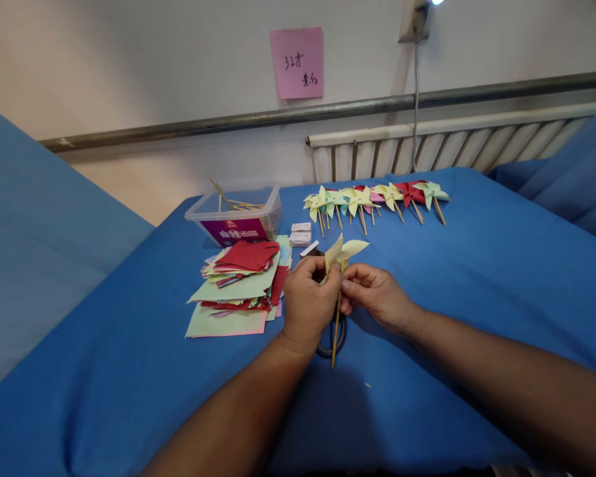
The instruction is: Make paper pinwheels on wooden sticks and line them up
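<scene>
Bare forearms, no sleeves, bare hands

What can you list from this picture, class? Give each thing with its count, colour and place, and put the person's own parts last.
Half-made paper pinwheel on a wooden stick: one, pale yellow, held at centre.
Finished paper pinwheels: a row, count unclear, yellow, green, red and pink, far side of the table.
Stack of square paper sheets: many, red, green and pink, left of the hands.
Clear plastic box of sticks: one, purple label, behind the stack.
Small white boxes: about two, beside the plastic box.
Blue cloth-covered table: one.
Pink paper note: one, on the wall.
White radiator: one, behind the table.
Left hand: grip on the pinwheel.
Right hand: fingers at the stick.
</scene>
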Tool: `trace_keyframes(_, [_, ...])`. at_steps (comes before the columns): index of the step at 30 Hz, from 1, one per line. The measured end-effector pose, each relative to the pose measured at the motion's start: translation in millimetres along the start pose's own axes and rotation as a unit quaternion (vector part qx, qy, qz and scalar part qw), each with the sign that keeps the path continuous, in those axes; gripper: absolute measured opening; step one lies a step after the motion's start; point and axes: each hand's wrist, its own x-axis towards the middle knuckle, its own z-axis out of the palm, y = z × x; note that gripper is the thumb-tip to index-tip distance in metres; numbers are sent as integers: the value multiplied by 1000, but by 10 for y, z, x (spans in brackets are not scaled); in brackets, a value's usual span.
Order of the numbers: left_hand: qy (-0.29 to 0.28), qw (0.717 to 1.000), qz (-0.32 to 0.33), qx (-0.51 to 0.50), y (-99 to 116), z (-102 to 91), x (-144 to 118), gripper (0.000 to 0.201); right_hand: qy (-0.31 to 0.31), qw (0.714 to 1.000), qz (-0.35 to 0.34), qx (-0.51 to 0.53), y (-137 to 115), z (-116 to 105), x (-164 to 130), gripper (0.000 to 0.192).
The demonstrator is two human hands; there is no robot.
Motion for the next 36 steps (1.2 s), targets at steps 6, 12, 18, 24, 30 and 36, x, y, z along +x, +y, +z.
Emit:
trace_keyframes(6, [-8, 1000, -7, -25, -17, 3, 2, 13, -3, 1000, 0, 3, -6, 12, -10, 27])
trace_keyframes(12, [-10, 1000, -6, -23, -17, 4, -9, 14, 0, 1000, 4, 3, -3, 10, 1, 28])
trace_keyframes(18, [1, 1000, 2, 1, 0, -5, -4, 13, -7, 1000, 1, 5, -9, 23, -12, 28])
trace_keyframes(24, [-1, 1000, 0, -3, -13, -4, -6, 13, -20, 1000, -1, 14, -14, 40, -37, 26])
trace_keyframes(30, [-3, 1000, 15, -7, -7, -1, -17, 13, -6, 1000, -5, 19, -19, 38, -28, 27])
trace_keyframes(36, [-7, 1000, 23, -5, 4, -7, -12, 12, 4, 1000, -7, 19, -10, 37, -21, 26])
